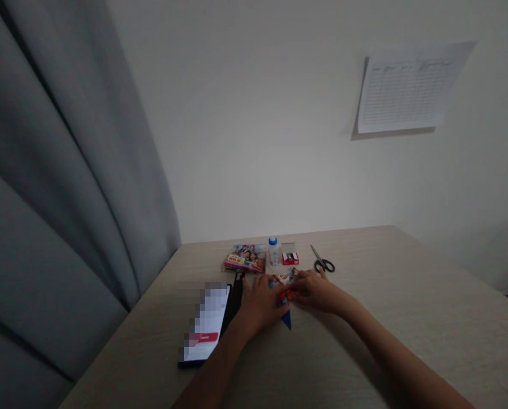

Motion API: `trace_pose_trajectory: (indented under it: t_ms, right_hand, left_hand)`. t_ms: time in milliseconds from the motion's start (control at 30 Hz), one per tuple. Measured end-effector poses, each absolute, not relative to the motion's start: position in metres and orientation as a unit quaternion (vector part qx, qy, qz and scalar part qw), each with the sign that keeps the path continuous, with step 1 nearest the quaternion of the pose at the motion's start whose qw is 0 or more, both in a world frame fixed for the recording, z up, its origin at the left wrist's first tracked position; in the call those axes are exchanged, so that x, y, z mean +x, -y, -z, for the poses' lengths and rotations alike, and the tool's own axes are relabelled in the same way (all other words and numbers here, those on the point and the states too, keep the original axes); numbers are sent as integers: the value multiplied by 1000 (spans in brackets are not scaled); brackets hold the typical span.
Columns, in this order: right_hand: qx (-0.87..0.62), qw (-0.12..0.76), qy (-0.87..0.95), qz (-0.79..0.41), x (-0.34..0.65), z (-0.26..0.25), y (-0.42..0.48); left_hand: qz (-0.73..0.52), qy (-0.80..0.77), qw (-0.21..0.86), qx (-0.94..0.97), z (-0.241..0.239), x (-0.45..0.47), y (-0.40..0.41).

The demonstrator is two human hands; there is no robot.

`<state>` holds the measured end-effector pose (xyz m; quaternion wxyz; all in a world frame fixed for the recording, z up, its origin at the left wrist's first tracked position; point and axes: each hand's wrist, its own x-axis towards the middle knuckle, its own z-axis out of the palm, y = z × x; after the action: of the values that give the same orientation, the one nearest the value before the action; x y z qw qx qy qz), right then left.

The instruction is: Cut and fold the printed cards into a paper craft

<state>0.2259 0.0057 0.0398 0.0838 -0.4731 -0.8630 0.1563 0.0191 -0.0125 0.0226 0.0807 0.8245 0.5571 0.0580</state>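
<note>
A piece of colourful printed paper [279,279] lies on the table between my two hands, and a pointed blue corner [287,320] of it sticks out toward me. My left hand [260,301] rests on its left side with fingers spread and the thumb over the blue part. From the right, my right hand [317,291] pinches the paper near a red patch, its fingertips bent together. My fingers hide much of the paper, so its full shape does not show.
Behind my hands are a stack of printed leaflets [246,258], a small bottle with a blue cap [273,253], an open red box [290,258] and scissors [324,263]. A phone [205,324] and a dark strip-like object [234,298] lie left. A grey curtain [87,170] borders the table.
</note>
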Motion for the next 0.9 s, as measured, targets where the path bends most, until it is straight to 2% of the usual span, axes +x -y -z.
trace_pose_trajectory:
  t_ms: [333, 700, 900]
  right_hand:
    - [-473, 89, 863, -153, 226, -37, -8]
    - [-471, 65, 865, -158, 229, -38, -7]
    - [-468, 79, 866, -159, 229, -39, -8]
  left_hand:
    - [-88, -552, 34, 829, -18, 24, 14]
    - [-39, -556, 101, 824, -30, 16, 14]
    - [-49, -557, 97, 823, -23, 13, 10]
